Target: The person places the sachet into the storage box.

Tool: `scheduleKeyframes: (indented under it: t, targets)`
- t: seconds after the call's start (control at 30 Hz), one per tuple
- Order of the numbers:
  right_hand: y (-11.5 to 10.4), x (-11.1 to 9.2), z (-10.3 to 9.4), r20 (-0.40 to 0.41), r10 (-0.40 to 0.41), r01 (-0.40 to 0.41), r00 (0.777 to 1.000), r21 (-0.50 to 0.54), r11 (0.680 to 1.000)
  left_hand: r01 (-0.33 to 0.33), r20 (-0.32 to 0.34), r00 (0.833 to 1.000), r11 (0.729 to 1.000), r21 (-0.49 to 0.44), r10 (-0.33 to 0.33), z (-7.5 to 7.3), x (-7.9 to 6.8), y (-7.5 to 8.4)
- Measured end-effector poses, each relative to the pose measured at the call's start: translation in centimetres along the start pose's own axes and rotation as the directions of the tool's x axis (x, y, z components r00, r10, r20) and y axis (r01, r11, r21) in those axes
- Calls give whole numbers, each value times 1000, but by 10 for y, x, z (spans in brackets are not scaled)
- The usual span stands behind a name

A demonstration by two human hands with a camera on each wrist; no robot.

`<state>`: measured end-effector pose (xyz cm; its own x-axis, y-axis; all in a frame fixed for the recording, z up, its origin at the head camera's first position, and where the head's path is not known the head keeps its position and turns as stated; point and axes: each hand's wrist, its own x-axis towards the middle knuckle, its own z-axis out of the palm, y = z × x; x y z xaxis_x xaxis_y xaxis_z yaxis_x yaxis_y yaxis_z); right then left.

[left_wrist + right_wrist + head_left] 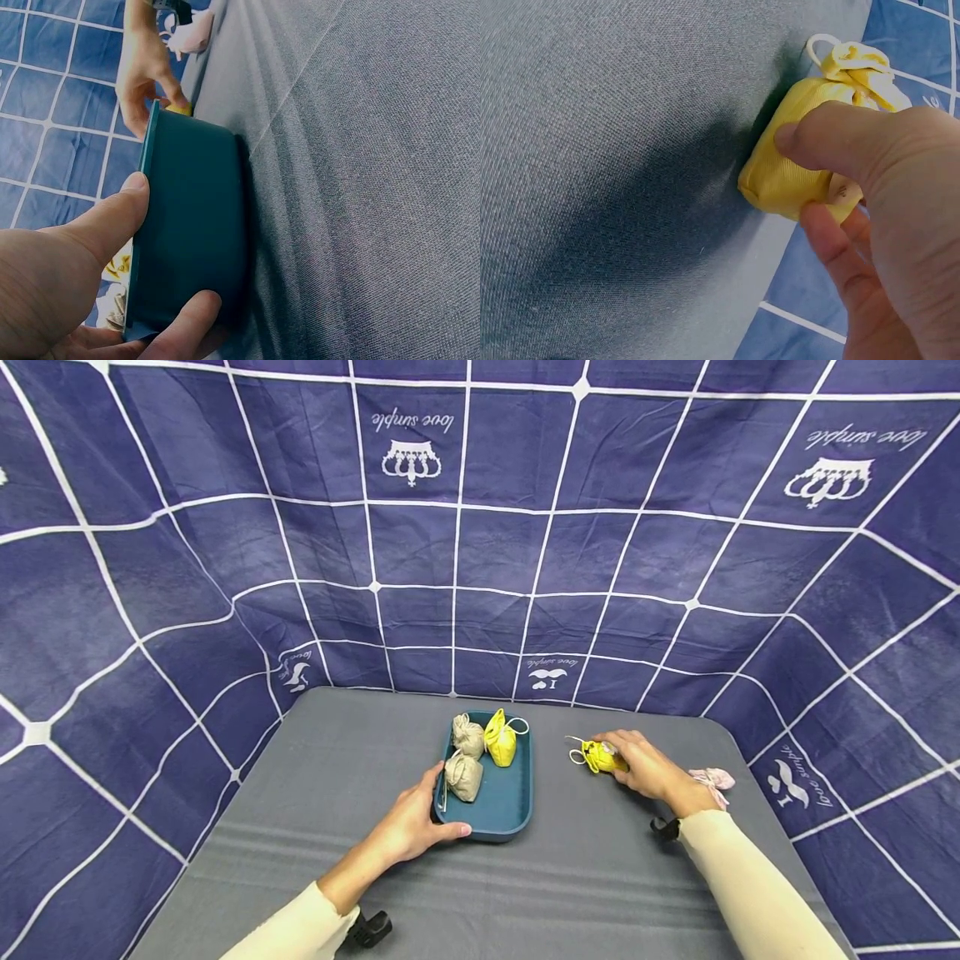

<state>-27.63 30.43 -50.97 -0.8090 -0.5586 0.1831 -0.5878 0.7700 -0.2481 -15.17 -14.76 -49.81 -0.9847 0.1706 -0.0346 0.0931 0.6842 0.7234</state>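
My left hand (411, 820) grips a dark teal tray (504, 814) by its near left corner, with the thumb at the front rim and the fingers along the left side. Inside the tray sit two beige drawstring pouches (464, 776) on the left and a yellow drawstring pouch (501, 745) at the back. To the right of the tray, my right hand (647, 766) holds a second yellow drawstring pouch (784, 161) between thumb and fingers. Its gathered neck and white cord point left toward the tray in the head view.
A pink drawstring pouch (714, 777) lies by the right wrist, partly behind it in the head view. Grey cloth (337, 760) covers the table. A blue curtain with white grid lines (495, 552) stands behind and along both sides.
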Motion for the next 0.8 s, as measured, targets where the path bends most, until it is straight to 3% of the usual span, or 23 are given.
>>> scheduleKeyframes:
  t: [0.33, 0.67, 0.8]
  targets:
    - [-5, -1, -2, -16, 64, -63, 998, 32, 997, -3, 4, 1000, 1000, 6, 3, 1, 1, 0]
    - [-5, -4, 4, -15, 111, -111, 994, -50, 993, -1, 11, 1000, 1000, 12, 1, 0, 0, 1]
    - [-4, -4, 4, -16, 112, -112, 994, -30, 993, -8, 4, 1000, 1000, 6, 8, 1, 0, 1]
